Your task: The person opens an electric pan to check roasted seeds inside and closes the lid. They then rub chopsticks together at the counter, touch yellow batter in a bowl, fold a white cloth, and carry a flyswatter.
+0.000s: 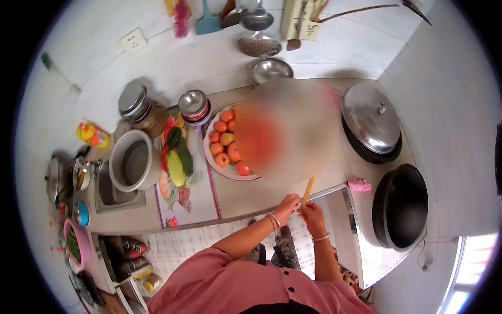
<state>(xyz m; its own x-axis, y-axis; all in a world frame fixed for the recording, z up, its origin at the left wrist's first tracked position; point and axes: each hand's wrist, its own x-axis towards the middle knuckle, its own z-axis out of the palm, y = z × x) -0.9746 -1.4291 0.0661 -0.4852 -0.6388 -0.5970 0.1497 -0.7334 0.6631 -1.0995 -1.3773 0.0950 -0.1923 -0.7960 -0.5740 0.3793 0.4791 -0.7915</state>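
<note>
In the head view, my left hand [287,205] is at the counter's front edge, its fingers closed near a thin yellow strip [309,189]; whether they touch it is unclear. My right hand [312,213] pinches the lower end of that strip. Its upper end runs into a large blurred patch over the counter, which hides what lies there. Left of the blur, a round plate [210,159] holds several tomatoes [222,159].
A green vegetable [176,168] lies on a patterned mat [198,201]. Left are a grey pot [130,161] and a sink [112,194]. Right stand a lidded pan [369,118], a pink cloth [360,184] and a black wok [401,206].
</note>
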